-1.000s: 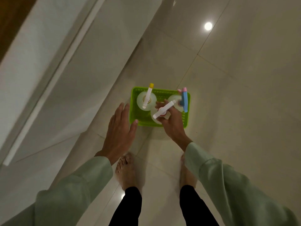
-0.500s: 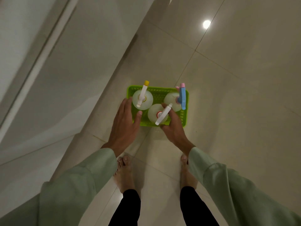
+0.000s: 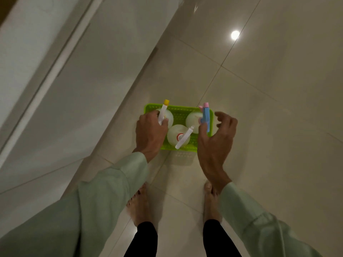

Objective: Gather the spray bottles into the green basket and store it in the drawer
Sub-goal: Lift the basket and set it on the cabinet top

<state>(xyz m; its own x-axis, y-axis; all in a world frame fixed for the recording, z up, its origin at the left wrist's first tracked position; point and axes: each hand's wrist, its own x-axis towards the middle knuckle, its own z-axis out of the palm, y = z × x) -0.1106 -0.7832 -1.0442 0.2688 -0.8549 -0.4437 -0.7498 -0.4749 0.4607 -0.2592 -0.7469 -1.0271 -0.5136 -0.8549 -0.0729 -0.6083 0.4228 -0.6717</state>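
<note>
Basket (image 3: 181,113), green and perforated, carries three bottles; left hand (image 3: 150,132) grips its edge, right hand (image 3: 216,138) spread.

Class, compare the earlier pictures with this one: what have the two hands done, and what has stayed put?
The left hand moved onto the basket's left end; the right hand left the middle bottle and opened beside the right end. Basket and three bottles remain on the floor.

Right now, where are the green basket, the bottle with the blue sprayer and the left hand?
green basket (image 3: 181,112): head view, far wall's mesh.
bottle with the blue sprayer (image 3: 206,116): head view, blue trigger head.
left hand (image 3: 149,133): head view, back of the hand.
</note>
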